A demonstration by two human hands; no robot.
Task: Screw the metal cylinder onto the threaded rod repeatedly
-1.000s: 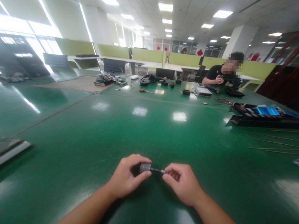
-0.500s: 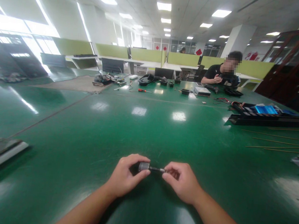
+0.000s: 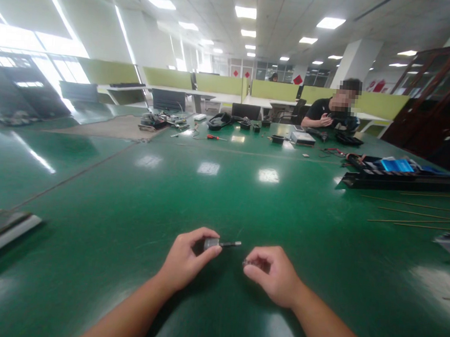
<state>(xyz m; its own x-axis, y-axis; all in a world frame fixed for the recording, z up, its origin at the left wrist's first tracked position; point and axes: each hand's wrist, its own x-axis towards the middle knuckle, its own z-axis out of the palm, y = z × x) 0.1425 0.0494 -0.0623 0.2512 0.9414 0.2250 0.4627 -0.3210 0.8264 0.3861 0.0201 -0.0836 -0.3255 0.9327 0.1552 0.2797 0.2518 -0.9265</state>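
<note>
A small grey cylindrical part (image 3: 211,243) with a thin dark shaft and a silvery tip is pinched between the thumb and fingers of my left hand (image 3: 188,259). Its shaft points right, toward my right hand (image 3: 272,274), and a gap separates the tip from that hand. The fingers of my right hand are closed around a small dark metallic piece (image 3: 246,262), mostly hidden by the fingertips. Both hands are just above the green table (image 3: 222,204), near its front edge.
A flat panel (image 3: 4,232) lies at left. Thin rods (image 3: 414,211) and a black tray with a blue item (image 3: 398,165) are at right. Farther back are a red screwdriver (image 3: 213,137), a white box (image 3: 302,138), assorted parts and a seated person (image 3: 317,111).
My left hand has moved slightly left and up with the grey part, so its shaft tip has come away from my right hand. My right hand has barely moved.
</note>
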